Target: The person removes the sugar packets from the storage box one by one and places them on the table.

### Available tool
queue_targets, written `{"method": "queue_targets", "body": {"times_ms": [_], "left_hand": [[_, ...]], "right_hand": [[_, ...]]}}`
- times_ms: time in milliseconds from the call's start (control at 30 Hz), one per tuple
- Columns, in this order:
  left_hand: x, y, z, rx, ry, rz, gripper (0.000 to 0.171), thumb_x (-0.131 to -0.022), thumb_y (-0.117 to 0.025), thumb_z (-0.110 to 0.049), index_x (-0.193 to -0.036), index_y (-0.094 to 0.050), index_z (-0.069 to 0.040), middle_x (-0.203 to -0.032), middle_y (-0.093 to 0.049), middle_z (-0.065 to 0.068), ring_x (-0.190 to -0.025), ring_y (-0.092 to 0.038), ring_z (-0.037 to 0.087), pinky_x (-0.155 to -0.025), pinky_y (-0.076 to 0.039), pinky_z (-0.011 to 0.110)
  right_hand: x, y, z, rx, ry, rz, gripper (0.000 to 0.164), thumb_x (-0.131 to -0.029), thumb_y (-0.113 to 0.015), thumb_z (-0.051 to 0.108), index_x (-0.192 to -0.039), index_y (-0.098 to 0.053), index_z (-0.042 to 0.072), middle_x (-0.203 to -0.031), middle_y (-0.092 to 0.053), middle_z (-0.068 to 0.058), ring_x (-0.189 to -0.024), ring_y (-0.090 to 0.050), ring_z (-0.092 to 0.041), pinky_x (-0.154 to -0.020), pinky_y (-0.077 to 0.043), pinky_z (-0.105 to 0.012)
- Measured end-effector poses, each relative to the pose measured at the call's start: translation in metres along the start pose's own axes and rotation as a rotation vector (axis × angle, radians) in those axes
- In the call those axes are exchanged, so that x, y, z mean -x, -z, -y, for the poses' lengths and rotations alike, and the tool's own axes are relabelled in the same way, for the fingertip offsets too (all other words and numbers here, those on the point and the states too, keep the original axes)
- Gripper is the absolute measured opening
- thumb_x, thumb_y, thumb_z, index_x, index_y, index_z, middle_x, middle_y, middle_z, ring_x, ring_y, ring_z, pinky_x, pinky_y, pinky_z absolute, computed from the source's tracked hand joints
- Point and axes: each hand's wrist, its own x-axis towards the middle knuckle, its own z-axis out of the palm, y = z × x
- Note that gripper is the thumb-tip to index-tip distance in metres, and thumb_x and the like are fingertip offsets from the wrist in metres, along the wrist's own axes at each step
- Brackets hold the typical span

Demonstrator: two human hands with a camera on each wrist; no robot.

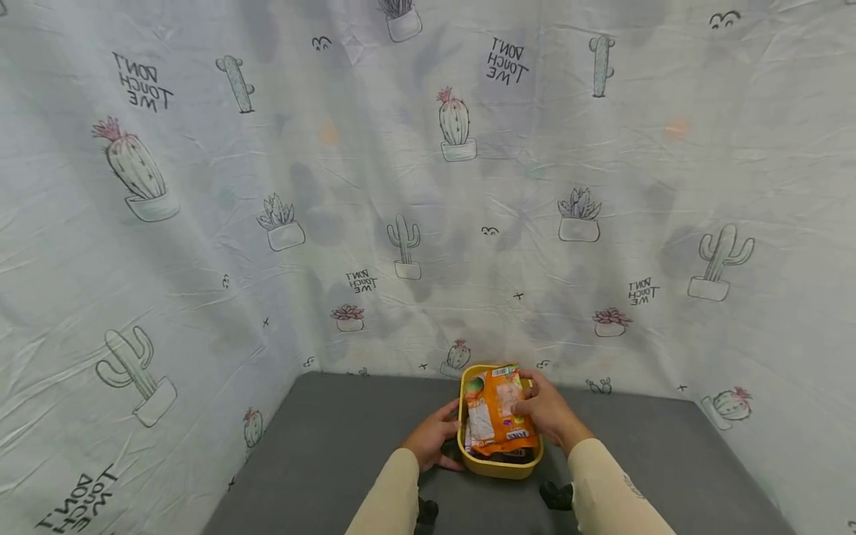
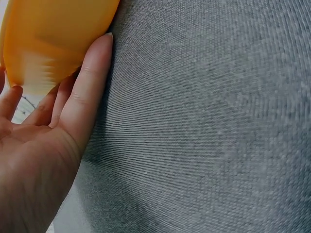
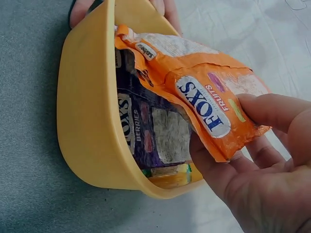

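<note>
A yellow plastic tub [image 1: 498, 469] stands on the grey surface, with packets inside. My left hand [image 1: 433, 438] holds the tub's left side; in the left wrist view its fingers [image 2: 90, 82] lie along the yellow wall close to the cloth. My right hand [image 1: 550, 410] pinches an orange Fox's Fruits candy packet [image 3: 194, 82] at one end, thumb on the printed face and fingers beneath. That packet lies tilted across the tub's opening. Below it, a dark purple Fox's Berries packet [image 3: 163, 131] shows inside the tub, and the orange packet partly covers it.
A bit of yellow and green wrapping [image 3: 180, 172] shows low in the tub. Behind the grey table [image 1: 334, 446] hangs a white curtain [image 1: 374, 186] printed with cacti. Two small black objects [image 1: 556, 495] are near the forearms.
</note>
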Motion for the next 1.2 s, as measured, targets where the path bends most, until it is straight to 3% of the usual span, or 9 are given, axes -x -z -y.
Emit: {"method": "queue_targets", "body": {"times_ms": [300,800,1200], "left_hand": [[-0.001,-0.001,0.003,-0.018,-0.021,-0.004,0.066,-0.112,-0.058,-0.016,-0.173,-0.032,-0.011,-0.165,-0.043,0.025,-0.137,-0.055,0.043,-0.076,-0.06,0.073],[-0.006,-0.002,0.007,-0.017,-0.028,0.013,0.065,-0.112,-0.056,-0.014,-0.173,-0.032,-0.011,-0.167,-0.039,0.027,-0.139,-0.052,0.047,-0.074,-0.059,0.074],[-0.002,0.001,0.005,-0.035,-0.027,0.013,0.066,-0.112,-0.057,-0.015,-0.173,-0.033,-0.013,-0.167,-0.041,0.025,-0.14,-0.052,0.046,-0.074,-0.06,0.073]], "right_hand": [[0.005,0.008,0.006,-0.006,0.022,-0.045,0.076,-0.1,-0.067,-0.009,-0.165,-0.031,0.008,-0.144,-0.048,-0.032,-0.117,-0.064,-0.049,-0.083,-0.063,-0.059],[0.011,0.049,0.006,-0.061,-0.004,-0.101,0.072,-0.105,-0.066,-0.002,-0.167,-0.031,0.003,-0.15,-0.045,-0.032,-0.108,-0.069,-0.04,-0.079,-0.065,-0.052],[0.017,0.072,0.003,-0.065,-0.013,-0.143,0.072,-0.106,-0.065,-0.002,-0.167,-0.028,0.0,-0.144,-0.05,-0.03,-0.098,-0.071,-0.034,-0.076,-0.065,-0.05]]}}
